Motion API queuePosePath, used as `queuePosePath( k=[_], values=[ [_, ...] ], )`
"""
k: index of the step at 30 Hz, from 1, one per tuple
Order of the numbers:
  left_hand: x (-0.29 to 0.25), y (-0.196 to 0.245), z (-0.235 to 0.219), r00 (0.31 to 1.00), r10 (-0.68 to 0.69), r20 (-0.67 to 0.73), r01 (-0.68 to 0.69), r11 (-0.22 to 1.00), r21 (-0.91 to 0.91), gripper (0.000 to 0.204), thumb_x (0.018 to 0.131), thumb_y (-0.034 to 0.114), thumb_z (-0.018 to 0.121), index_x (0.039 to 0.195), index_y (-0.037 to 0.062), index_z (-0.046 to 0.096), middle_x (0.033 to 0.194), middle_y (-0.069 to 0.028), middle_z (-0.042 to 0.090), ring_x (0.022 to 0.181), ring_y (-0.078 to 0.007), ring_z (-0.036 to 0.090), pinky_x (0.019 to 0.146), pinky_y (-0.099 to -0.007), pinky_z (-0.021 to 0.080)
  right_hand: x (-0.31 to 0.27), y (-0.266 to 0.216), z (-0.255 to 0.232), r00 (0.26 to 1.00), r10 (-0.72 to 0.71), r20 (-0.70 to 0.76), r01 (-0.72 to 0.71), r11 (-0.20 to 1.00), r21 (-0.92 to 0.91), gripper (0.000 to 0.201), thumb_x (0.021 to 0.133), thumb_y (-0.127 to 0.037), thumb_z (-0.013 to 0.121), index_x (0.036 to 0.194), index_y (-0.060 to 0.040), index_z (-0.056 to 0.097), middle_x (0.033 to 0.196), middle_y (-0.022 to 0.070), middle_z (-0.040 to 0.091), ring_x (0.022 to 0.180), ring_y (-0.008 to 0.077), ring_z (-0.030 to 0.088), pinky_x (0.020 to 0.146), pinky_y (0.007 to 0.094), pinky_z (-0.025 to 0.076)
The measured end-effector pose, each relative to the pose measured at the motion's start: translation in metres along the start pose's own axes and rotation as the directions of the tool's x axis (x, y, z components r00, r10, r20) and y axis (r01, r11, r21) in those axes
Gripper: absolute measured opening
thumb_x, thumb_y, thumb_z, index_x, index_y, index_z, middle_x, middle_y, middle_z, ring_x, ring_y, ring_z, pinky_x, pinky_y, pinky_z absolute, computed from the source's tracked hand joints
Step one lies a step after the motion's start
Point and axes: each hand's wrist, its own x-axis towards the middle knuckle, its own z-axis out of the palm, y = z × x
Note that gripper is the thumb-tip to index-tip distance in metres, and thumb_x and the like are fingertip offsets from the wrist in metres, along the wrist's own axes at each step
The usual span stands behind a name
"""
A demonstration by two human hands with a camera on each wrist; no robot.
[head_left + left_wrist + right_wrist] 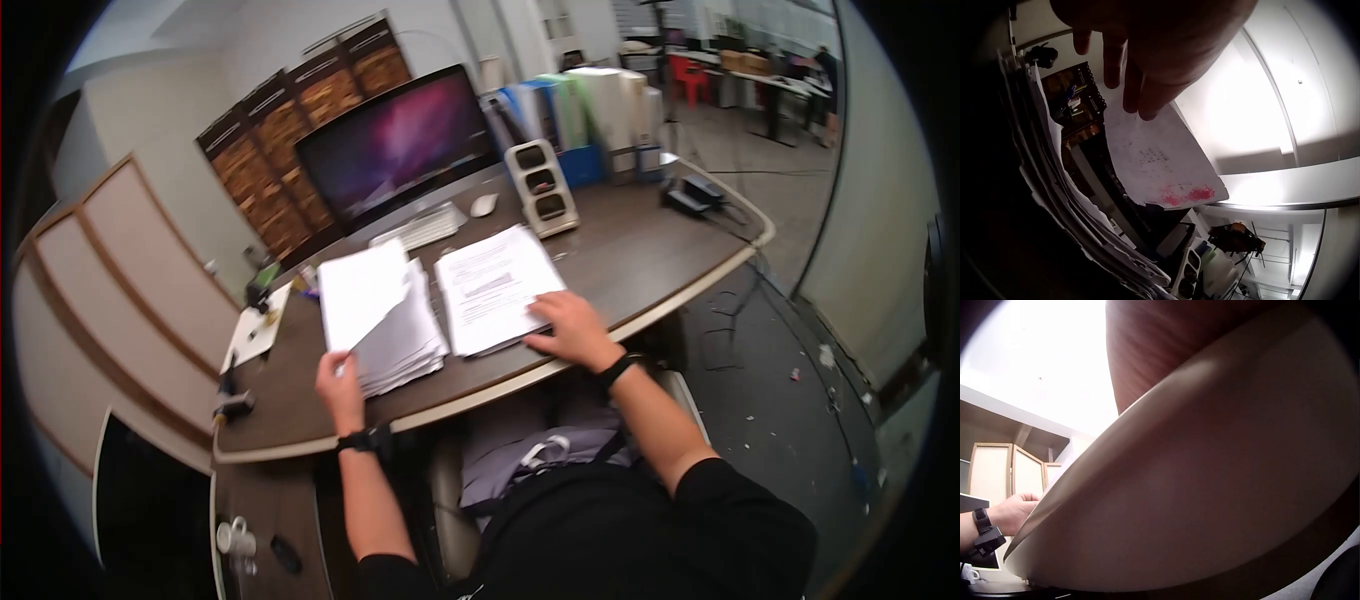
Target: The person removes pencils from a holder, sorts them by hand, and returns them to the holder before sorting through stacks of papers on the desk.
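Observation:
In the head view my left hand (341, 388) pinches a sheet of paper (362, 292) by its near corner, thumb against fingers. The sheet is raised at an angle over the left stack of papers (405, 352), whose edges are uneven. Seen from the left wrist, the sheet (1159, 159) hangs from the fingertips, with faint print and a pink stain near its bottom edge. My right hand (572, 328) rests with relaxed fingers on the near right corner of a neater printed stack (492, 278). The right wrist view has the desk edge (1166, 481) across it, hiding the fingers.
Behind the papers stand a monitor (400, 145), a keyboard (420, 228), a white mouse (484, 205) and a white three-slot holder (543, 188). Binders (600, 110) line the back right. A black device (695, 193) lies at the right end, near the desk's pale rim.

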Motion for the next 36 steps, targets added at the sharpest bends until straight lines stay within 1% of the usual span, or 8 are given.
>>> queuePosePath(
  k=[2, 6, 9, 18, 27, 29, 34, 36],
  values=[
    [0.000, -0.004, 0.000, 1.000, -0.013, 0.027, 0.013, 1.000, 0.014, 0.010, 0.091, 0.006, 0.072, 0.093, -0.0023, 0.068, 0.087, -0.0074, 0.069, 0.085, -0.0168, 0.062, 0.082, -0.0339, 0.050, 0.002, -0.006, -0.009, 1.000, 0.008, 0.026, -0.009, 0.999, 0.033, 0.048, 0.076, -0.038, 0.084, 0.109, -0.0049, 0.072, 0.114, 0.0153, 0.070, 0.111, 0.0352, 0.065, 0.097, 0.0459, 0.052],
    [-0.001, -0.026, 0.000, 0.994, 0.012, 0.109, -0.026, 0.991, 0.127, 0.012, 0.090, 0.009, 0.070, 0.090, -0.0022, 0.065, 0.082, -0.0109, 0.067, 0.080, -0.0206, 0.062, 0.080, -0.0358, 0.051, -0.002, -0.001, -0.001, 0.997, 0.045, 0.059, -0.048, 0.997, 0.063, 0.049, 0.081, -0.039, 0.081, 0.115, -0.0045, 0.073, 0.125, 0.0176, 0.069, 0.121, 0.0357, 0.061, 0.103, 0.0458, 0.048],
    [-0.005, -0.035, -0.004, 0.981, -0.091, 0.174, 0.057, 0.980, 0.189, 0.014, 0.087, 0.012, 0.071, 0.089, -0.0015, 0.066, 0.082, -0.0141, 0.069, 0.076, -0.0242, 0.063, 0.077, -0.0377, 0.051, -0.005, -0.003, 0.000, 0.996, 0.071, 0.055, -0.074, 0.996, 0.048, 0.048, 0.083, -0.039, 0.080, 0.116, -0.0050, 0.073, 0.126, 0.0163, 0.069, 0.123, 0.0341, 0.060, 0.106, 0.0449, 0.047],
    [-0.005, -0.037, -0.008, 0.961, -0.148, 0.232, 0.095, 0.970, 0.226, 0.014, 0.083, 0.008, 0.066, 0.093, -0.0022, 0.068, 0.083, -0.0117, 0.069, 0.076, -0.0248, 0.063, 0.077, -0.0370, 0.051, -0.003, -0.006, -0.002, 0.984, 0.125, 0.126, -0.132, 0.990, 0.047, 0.037, 0.089, -0.038, 0.075, 0.112, -0.0092, 0.074, 0.113, 0.0092, 0.073, 0.113, 0.0303, 0.062, 0.100, 0.0430, 0.047],
    [-0.003, -0.075, -0.008, 0.969, -0.110, 0.223, 0.059, 0.973, 0.225, 0.029, 0.080, 0.000, 0.059, 0.107, -0.0021, 0.067, 0.123, -0.0185, 0.065, 0.112, -0.0318, 0.062, 0.103, -0.0404, 0.046, -0.003, -0.007, -0.002, 0.987, 0.139, 0.085, -0.146, 0.986, 0.085, 0.026, 0.093, -0.033, 0.067, 0.100, -0.0101, 0.077, 0.107, 0.0076, 0.073, 0.111, 0.0295, 0.062, 0.098, 0.0434, 0.047],
    [-0.013, -0.051, -0.001, 0.992, 0.126, -0.008, -0.115, 0.930, 0.348, 0.035, 0.080, -0.002, 0.057, 0.114, -0.0022, 0.066, 0.134, -0.0186, 0.059, 0.125, -0.0350, 0.057, 0.108, -0.0436, 0.044, -0.004, -0.008, -0.001, 0.986, 0.148, 0.080, -0.154, 0.984, 0.087, 0.026, 0.094, -0.033, 0.066, 0.100, -0.0100, 0.078, 0.107, 0.0075, 0.073, 0.110, 0.0295, 0.062, 0.098, 0.0435, 0.047],
    [-0.036, 0.033, 0.027, 0.982, 0.186, -0.037, -0.171, 0.954, 0.244, 0.030, 0.088, -0.001, 0.059, 0.117, -0.0016, 0.066, 0.131, -0.0180, 0.060, 0.123, -0.0313, 0.060, 0.105, -0.0421, 0.047, -0.001, -0.006, -0.001, 0.988, 0.134, 0.076, -0.139, 0.987, 0.075, 0.025, 0.095, -0.030, 0.063, 0.100, -0.0094, 0.077, 0.105, 0.0075, 0.073, 0.107, 0.0300, 0.062, 0.096, 0.0437, 0.047],
    [-0.050, 0.060, 0.048, 0.941, -0.018, 0.337, 0.073, 0.986, -0.152, 0.030, 0.093, 0.002, 0.063, 0.123, 0.0002, 0.065, 0.112, -0.0120, 0.067, 0.100, -0.0202, 0.066, 0.088, -0.0336, 0.053, -0.003, -0.008, -0.002, 0.990, 0.139, 0.032, -0.141, 0.987, 0.078, 0.025, 0.097, -0.028, 0.061, 0.100, -0.0083, 0.075, 0.105, 0.0084, 0.073, 0.106, 0.0308, 0.062, 0.095, 0.0435, 0.048]
  ],
)
